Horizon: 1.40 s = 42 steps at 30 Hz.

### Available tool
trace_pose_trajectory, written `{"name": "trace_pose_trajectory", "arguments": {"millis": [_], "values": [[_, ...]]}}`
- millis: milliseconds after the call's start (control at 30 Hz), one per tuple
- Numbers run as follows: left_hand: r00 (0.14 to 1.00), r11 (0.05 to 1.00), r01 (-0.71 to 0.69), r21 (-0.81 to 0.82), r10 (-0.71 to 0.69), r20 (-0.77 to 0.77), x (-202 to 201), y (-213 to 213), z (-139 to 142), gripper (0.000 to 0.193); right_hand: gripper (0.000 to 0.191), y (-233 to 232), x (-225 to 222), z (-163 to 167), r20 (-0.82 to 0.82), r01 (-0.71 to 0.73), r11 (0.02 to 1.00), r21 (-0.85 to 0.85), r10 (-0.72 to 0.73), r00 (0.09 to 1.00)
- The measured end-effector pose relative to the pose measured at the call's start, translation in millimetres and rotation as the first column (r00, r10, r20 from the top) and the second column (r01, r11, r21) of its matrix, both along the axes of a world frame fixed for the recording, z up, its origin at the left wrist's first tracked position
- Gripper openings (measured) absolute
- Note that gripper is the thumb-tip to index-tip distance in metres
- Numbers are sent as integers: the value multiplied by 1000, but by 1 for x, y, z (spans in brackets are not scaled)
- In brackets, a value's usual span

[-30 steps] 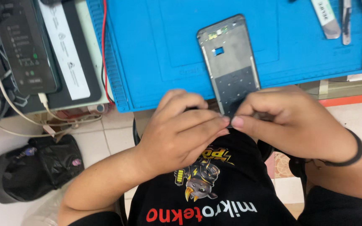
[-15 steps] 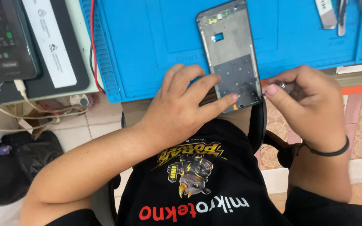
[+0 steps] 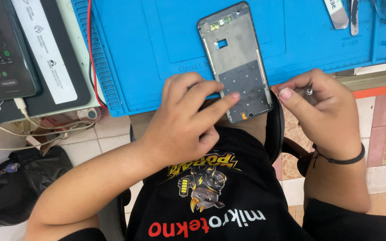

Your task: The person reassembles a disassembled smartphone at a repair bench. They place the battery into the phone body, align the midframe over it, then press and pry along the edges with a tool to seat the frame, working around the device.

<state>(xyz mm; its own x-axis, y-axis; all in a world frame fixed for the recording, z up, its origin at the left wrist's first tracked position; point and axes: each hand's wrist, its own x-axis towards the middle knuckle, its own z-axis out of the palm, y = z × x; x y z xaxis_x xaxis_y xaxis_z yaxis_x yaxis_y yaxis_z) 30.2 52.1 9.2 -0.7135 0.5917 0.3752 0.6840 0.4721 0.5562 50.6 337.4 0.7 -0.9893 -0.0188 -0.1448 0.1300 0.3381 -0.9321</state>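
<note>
Lit dark phone screen [image 3: 3,49] at far left beside a long white label strip [image 3: 45,49] on a black slab [image 3: 74,67], plus a white-labelled tube [image 3: 336,11] at top right.
</note>
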Motion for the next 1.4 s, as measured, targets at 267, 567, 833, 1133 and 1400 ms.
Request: {"name": "trace_pose_trajectory", "arguments": {"millis": [267,567,833,1133,1400], "values": [[963,941,-166,295,91,253,28,-25,18,20,11,8,3,2,94,52,982,-183,-35,995],[351,811,-457,-366,542,764,70,-136,-111,34,18,84,-3,-59,134,13,921,-388,43,990],[99,543,-453,-707,818,566,48,-221,-177,56,22,99,-36,-68,92,-21,978,-207,41,995],[-51,443,-749,-493,703,709,-30,-171,-152,54,28,0,8,27,-28,3,956,294,6,1000],[79,478,-852,-215,523,849,-17,-138,-173,57,89,-99,-42,41,-352,124,467,875,441,826]]}}
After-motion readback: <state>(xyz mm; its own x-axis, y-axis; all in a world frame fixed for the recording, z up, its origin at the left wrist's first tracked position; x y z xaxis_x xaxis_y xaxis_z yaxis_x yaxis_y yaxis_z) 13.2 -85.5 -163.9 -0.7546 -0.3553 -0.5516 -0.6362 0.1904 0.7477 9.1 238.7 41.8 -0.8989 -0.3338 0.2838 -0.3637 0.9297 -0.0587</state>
